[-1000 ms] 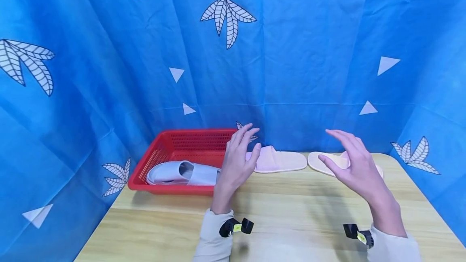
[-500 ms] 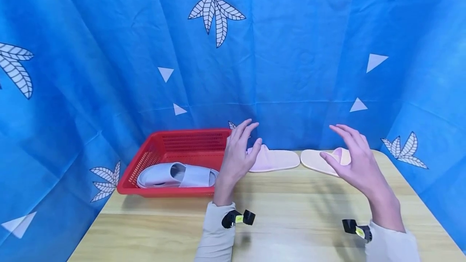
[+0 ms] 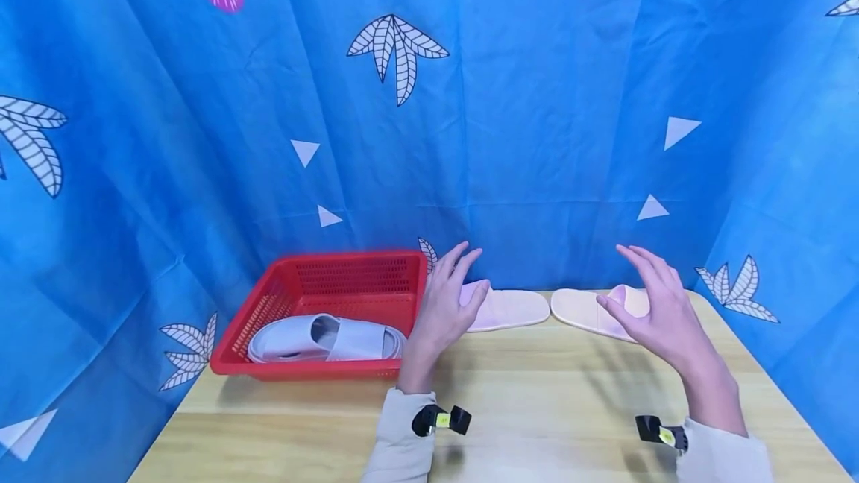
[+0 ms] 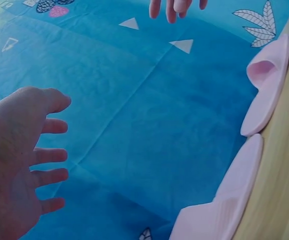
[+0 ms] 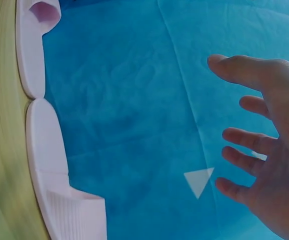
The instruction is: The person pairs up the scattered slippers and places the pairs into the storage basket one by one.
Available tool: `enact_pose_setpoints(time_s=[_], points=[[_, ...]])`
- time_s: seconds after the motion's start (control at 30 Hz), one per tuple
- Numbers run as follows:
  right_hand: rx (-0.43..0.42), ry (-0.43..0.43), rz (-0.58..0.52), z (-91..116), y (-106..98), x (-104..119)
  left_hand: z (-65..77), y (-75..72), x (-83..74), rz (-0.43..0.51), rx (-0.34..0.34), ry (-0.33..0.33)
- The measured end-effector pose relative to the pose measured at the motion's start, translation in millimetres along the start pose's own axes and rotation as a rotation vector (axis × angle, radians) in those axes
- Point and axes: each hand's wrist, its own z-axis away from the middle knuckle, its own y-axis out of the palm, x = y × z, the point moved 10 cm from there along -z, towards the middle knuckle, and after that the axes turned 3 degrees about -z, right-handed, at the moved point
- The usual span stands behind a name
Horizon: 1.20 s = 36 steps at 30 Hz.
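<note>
My left hand (image 3: 444,313) hovers above the table at the right end of a red basket, fingers spread and holding nothing. Partly behind it lies a pale pink slipper (image 3: 513,308), its strap end half hidden in the head view. A matching pink slipper (image 3: 582,311) lies heel to heel with it. My right hand (image 3: 661,315) is raised in front of that one, fingers apart and nothing in its grasp. Both slippers show in full length or nearly so in the left wrist view, where the nearer pink slipper (image 4: 237,175) is cut off at the bottom.
The red plastic basket (image 3: 305,370) stands at the table's left back, with light grey slippers (image 3: 359,340) inside. A blue patterned curtain (image 3: 537,95) closes off the back and sides. The wooden table (image 3: 530,401) extends toward me below the hands.
The head view has shifted slightly, so the basket and slippers sit further left and a bit lower. Both hands keep nearly the same raised pose, holding nothing.
</note>
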Motion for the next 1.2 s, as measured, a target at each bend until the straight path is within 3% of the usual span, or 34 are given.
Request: enact_pose_setpoints(time_s=[0.3, 0.67, 1.2], points=[[0.022, 0.020, 0.013, 1, 7, -18, 4.3, 21.8, 3.4, -0.016, 0.066, -0.039], [0.073, 0.116, 0.013, 12, 13, -53, 9.2, 46.2, 7.3, -0.072, 0.146, -0.089], [0.148, 0.180, 0.026, 24, 30, -95, 16.4, 85.8, 25.7, -0.122, 0.250, -0.127]])
